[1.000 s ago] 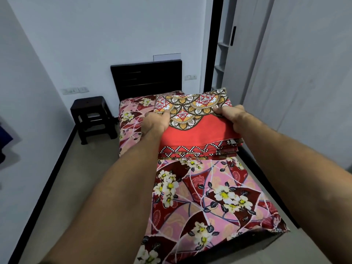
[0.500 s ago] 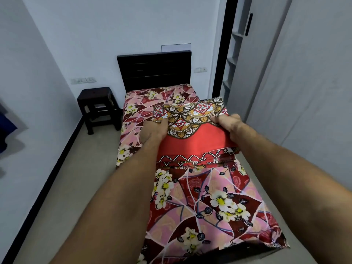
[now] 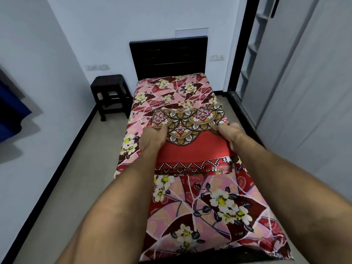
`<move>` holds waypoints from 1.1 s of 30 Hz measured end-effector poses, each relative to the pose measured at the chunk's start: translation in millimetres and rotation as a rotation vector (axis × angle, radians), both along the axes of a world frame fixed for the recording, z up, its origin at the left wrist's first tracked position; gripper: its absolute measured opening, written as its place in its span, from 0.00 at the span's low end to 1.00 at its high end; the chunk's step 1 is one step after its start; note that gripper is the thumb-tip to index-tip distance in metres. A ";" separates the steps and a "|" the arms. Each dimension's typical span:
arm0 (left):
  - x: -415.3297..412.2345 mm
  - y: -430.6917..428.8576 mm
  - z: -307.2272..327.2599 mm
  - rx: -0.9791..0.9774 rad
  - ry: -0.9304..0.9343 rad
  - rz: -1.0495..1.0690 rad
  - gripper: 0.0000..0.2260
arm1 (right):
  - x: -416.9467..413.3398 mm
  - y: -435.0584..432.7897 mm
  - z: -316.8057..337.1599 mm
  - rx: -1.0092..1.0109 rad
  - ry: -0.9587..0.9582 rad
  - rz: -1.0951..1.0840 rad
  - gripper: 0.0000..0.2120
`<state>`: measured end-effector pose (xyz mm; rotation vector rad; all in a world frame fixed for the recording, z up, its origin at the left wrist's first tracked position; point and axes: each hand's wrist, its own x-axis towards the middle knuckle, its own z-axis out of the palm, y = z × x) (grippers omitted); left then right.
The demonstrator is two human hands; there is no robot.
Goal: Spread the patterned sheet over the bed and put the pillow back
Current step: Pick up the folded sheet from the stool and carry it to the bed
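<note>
Left hand [image 3: 152, 139] fingers are curled onto the left edge of the folded patterned sheet [image 3: 192, 141], pinching its top layer. Right hand [image 3: 229, 135] fingers are clenched on the right edge the same way. The sheet is held between both hands, still folded, resting flat on the bed [image 3: 209, 206] about midway along its length. Floral cover is seen on the bed under the sheet. Black headboard [image 3: 168, 58] is at the bed's far end, a dark stool [image 3: 109, 96] just left of the bed near that end. A wardrobe [image 3: 304, 82] is right of the bed.
</note>
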<state>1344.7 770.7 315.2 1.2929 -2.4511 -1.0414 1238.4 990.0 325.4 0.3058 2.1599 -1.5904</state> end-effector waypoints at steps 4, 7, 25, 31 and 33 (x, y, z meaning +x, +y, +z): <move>-2.9 -6.3 -37.1 -0.010 -0.073 0.020 0.36 | -12.3 -3.4 -52.4 -0.013 -0.057 0.014 0.31; -3.9 -8.0 -69.5 -0.015 -0.121 0.025 0.36 | -12.1 -6.9 -88.7 0.017 -0.061 0.008 0.31; -5.0 -11.6 -281.7 0.076 -0.212 -0.024 0.30 | -11.0 -2.0 -303.4 0.030 -0.080 0.013 0.14; 2.7 -4.5 -337.8 0.103 -0.241 -0.046 0.28 | -6.1 7.5 -357.1 0.058 -0.135 0.022 0.16; 5.6 -1.2 -353.0 0.123 -0.252 -0.048 0.27 | -5.1 10.7 -368.7 0.061 -0.144 0.024 0.14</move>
